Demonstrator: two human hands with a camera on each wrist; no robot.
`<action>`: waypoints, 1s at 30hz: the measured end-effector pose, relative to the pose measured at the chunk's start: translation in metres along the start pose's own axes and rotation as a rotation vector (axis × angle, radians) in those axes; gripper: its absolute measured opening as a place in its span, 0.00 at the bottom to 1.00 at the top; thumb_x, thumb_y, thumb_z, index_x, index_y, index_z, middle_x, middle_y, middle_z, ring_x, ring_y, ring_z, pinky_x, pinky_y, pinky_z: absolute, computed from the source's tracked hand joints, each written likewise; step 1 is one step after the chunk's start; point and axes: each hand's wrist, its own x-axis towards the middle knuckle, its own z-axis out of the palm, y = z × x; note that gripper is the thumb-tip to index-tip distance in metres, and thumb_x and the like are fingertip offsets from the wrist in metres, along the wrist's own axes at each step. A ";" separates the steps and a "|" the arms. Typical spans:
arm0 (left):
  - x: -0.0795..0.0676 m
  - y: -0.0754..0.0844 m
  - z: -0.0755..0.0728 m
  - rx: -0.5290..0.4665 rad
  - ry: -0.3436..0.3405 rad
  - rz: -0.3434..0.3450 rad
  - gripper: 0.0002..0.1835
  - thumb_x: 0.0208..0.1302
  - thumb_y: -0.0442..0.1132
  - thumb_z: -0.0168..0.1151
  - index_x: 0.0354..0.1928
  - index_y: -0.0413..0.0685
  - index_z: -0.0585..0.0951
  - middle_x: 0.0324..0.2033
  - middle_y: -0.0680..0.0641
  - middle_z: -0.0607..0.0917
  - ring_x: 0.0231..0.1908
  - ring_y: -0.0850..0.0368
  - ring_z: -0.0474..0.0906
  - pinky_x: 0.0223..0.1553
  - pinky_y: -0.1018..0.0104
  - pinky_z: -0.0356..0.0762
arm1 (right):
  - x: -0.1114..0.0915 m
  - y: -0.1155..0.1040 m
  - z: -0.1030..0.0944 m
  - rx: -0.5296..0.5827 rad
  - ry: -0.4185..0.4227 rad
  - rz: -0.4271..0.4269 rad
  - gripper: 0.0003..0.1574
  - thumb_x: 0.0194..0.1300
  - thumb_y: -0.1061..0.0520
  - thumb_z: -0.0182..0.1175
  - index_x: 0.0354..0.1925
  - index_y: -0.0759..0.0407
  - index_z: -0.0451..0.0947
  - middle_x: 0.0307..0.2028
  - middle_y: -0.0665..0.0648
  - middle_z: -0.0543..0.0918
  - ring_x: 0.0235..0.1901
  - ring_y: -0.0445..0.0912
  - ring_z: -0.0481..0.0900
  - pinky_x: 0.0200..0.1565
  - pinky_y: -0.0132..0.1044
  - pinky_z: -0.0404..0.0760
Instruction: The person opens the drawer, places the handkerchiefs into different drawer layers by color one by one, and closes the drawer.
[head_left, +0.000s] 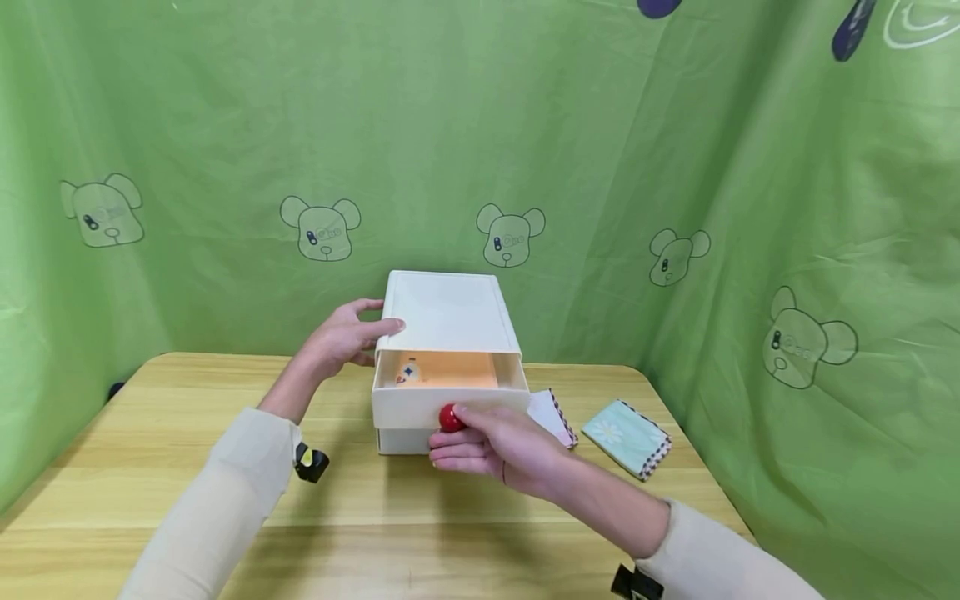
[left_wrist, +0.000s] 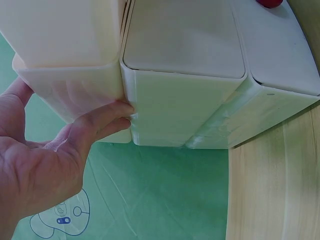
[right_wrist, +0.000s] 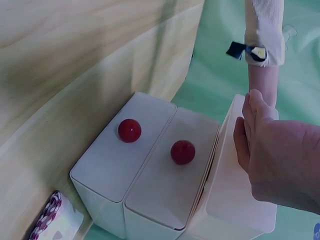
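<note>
A white drawer cabinet (head_left: 450,312) stands on the table, its top drawer (head_left: 405,408) pulled partway out. Inside lies a flat orange thing (head_left: 453,369) with a small blue star print. My right hand (head_left: 517,450) pinches the drawer's red round knob (head_left: 450,418), thumb over its upper side; in the right wrist view that knob is hidden behind the hand. At the cabinet's left side, my left hand (head_left: 341,337) rests with its thumb on the top and straight fingers (left_wrist: 102,120) against the side wall. Two lower drawers with red knobs (right_wrist: 183,152) are closed.
To the cabinet's right lie a folded pale cloth (head_left: 551,417), partly hidden by the right hand, and a folded mint cloth (head_left: 626,437) with a flower and checked edging. A green curtain (head_left: 420,167) with bear drawings surrounds the wooden table (head_left: 345,542).
</note>
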 end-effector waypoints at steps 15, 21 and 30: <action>-0.002 0.000 0.001 0.007 0.008 0.003 0.47 0.66 0.49 0.68 0.80 0.47 0.53 0.52 0.39 0.84 0.45 0.49 0.83 0.47 0.55 0.88 | 0.030 -0.006 -0.013 0.014 0.076 -0.015 0.27 0.80 0.53 0.49 0.65 0.72 0.65 0.53 0.71 0.84 0.48 0.53 0.89 0.56 0.41 0.85; -0.002 -0.001 0.000 0.012 0.004 0.006 0.48 0.66 0.49 0.69 0.79 0.45 0.53 0.55 0.37 0.82 0.47 0.49 0.82 0.46 0.58 0.88 | 0.040 -0.008 -0.015 0.028 0.093 -0.024 0.24 0.81 0.53 0.47 0.62 0.70 0.66 0.59 0.76 0.79 0.45 0.51 0.89 0.55 0.41 0.86; -0.001 -0.001 0.000 -0.027 -0.011 0.005 0.48 0.67 0.46 0.67 0.80 0.44 0.51 0.62 0.32 0.78 0.55 0.42 0.82 0.49 0.55 0.88 | 0.048 -0.012 -0.017 0.020 0.093 -0.044 0.23 0.82 0.54 0.45 0.62 0.71 0.67 0.62 0.79 0.74 0.47 0.53 0.89 0.56 0.42 0.85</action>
